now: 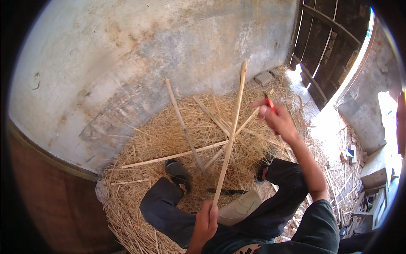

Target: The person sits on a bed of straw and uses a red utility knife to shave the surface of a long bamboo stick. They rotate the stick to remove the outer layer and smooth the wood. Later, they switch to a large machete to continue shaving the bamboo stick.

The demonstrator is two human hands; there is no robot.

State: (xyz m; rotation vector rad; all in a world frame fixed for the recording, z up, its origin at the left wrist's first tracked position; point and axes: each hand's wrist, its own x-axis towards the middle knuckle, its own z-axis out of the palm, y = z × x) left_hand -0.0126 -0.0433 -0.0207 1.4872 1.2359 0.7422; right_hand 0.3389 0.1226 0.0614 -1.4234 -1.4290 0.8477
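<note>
My left hand (206,222) is closed round the lower end of a long pale wooden stick (229,146), which slants up and away toward the wall. In my right hand (279,120), raised to the right of the stick's upper half, is a small red-handled tool (270,106). Its dark tip points up; its exact kind is too small to make out. The tool and the stick appear apart. Behind and under the held stick, another wooden stick (175,154) lies across the straw, and a greyer stick (185,122) leans away from near my feet.
Loose straw (156,131) covers the floor around my dark shoes (177,173). A stained plaster wall (169,46) rises ahead, with a brick (264,78) at its foot. Far right stands a plank door (325,46). A pale cloth-like piece (242,207) lies between my legs.
</note>
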